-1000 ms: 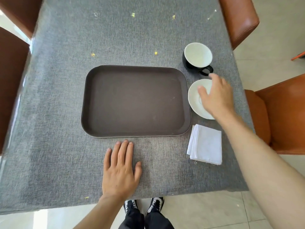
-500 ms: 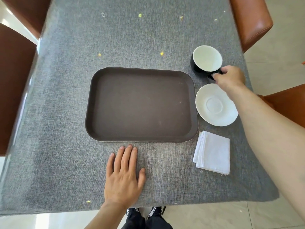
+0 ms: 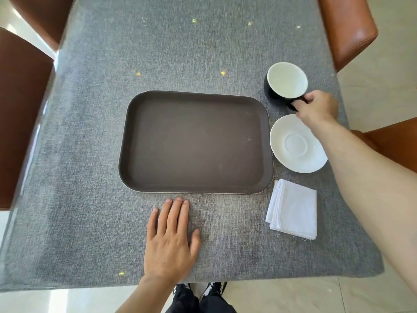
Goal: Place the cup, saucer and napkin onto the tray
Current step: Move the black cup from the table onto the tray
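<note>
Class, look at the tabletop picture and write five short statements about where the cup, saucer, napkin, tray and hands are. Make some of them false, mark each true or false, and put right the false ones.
1. The tray has nothing on it. True.
2. The cup stands on the saucer. False: the cup stands on the tablecloth beyond the saucer, which is bare.
3. The right hand is closed on the cup's handle. True.
4. The left hand is holding the napkin. False: it lies flat on the tablecloth, near the tray's near edge, and the folded napkin lies untouched to the tray's right.
5. The cup is white inside and dark outside. True.
</note>
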